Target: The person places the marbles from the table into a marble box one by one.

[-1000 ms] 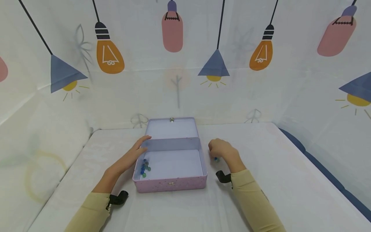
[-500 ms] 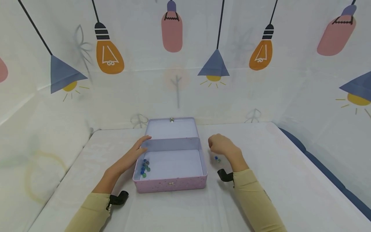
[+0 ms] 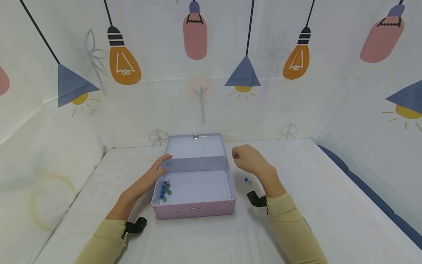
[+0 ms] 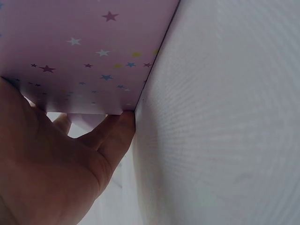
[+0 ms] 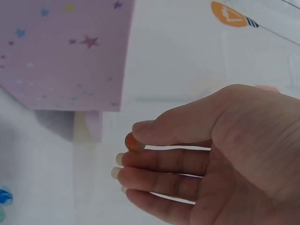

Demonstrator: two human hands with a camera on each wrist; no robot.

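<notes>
A pinkish-purple tin box [image 3: 194,211] with a star pattern stands on the table, its lid [image 3: 195,146] raised at the back. Several blue, green and dark marbles [image 3: 165,191] lie along the left of its floor. My left hand [image 3: 147,180] holds the box at its back left corner, thumb at the left rim and fingers round the back edge. To the right of the box, my right hand [image 3: 252,161] is raised above the table. It pinches an orange-brown marble [image 5: 134,142] between thumb and index finger, with the other fingers bent below.
A blue marble [image 3: 245,179] and a green marble [image 3: 249,182] lie on the white-covered table [image 3: 211,242], right of the box. Behind is a white curtain [image 3: 211,110] printed with lamps. Dark blue fabric [image 3: 366,187] runs along the right table edge.
My right hand has lifted off the table, moving up and slightly left with the marble, away from the two marbles lying there. My left hand and the box have stayed put.
</notes>
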